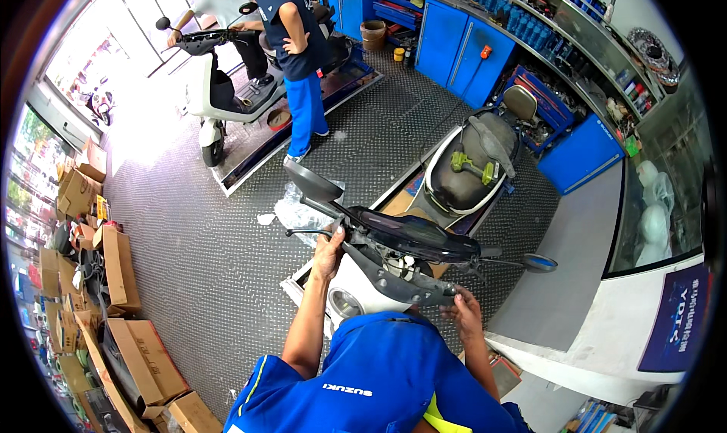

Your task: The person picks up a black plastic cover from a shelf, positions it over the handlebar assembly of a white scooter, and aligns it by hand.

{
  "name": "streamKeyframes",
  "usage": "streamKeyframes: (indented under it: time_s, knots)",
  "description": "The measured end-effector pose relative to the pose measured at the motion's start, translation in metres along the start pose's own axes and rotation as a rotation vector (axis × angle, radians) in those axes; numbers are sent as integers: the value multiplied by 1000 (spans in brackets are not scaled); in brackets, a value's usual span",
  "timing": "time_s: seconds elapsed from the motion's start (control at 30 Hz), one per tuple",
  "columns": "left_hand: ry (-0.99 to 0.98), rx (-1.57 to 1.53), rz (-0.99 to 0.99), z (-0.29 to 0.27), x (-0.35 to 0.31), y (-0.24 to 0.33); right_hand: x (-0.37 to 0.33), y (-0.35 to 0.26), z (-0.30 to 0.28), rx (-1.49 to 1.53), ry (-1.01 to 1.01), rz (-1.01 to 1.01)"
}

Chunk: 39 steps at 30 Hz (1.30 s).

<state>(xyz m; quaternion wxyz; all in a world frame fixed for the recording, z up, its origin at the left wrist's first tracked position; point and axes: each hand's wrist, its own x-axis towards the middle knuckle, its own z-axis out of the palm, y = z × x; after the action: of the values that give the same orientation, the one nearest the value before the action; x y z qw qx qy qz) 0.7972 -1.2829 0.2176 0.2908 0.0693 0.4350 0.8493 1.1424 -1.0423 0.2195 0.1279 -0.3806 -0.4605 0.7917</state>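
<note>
Directly before me is a white scooter front (371,281) with a round headlight (346,303). A dark plastic handlebar cover (395,281) lies across it, with wiring visible in the gap behind. My left hand (329,253) is closed around the cover's left end, close to the brake lever (307,232). At the opposite end, my right hand (463,312) pinches the cover's edge between thumb and fingers. Beyond the cover is a glossy black panel (413,232). One mirror (312,181) rises on the left, another mirror (540,263) on the right.
A green power drill (473,168) rests on the scooter's seat (462,187). Two people stand by another white scooter (227,100) at the upper left. Cardboard boxes (148,357) line the left side. Blue cabinets (462,50) run along the back; a white counter (598,342) is at right.
</note>
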Motion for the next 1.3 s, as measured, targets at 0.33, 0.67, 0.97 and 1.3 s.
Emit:
streamKeyframes:
  time_s: [0.33,0.67,0.97,1.3]
  knots:
    - [34,-66,68,12,-2,-19,38,2,11,126,109,-14]
    - [35,-132,77,24,-8,-21,48,-3,27,211,187,44]
    - [4,-181,-10,34,-12,-32,65,6,37,223,229,105]
    - [-2,-370,-29,29,-19,-61,102,24,19,819,-254,52]
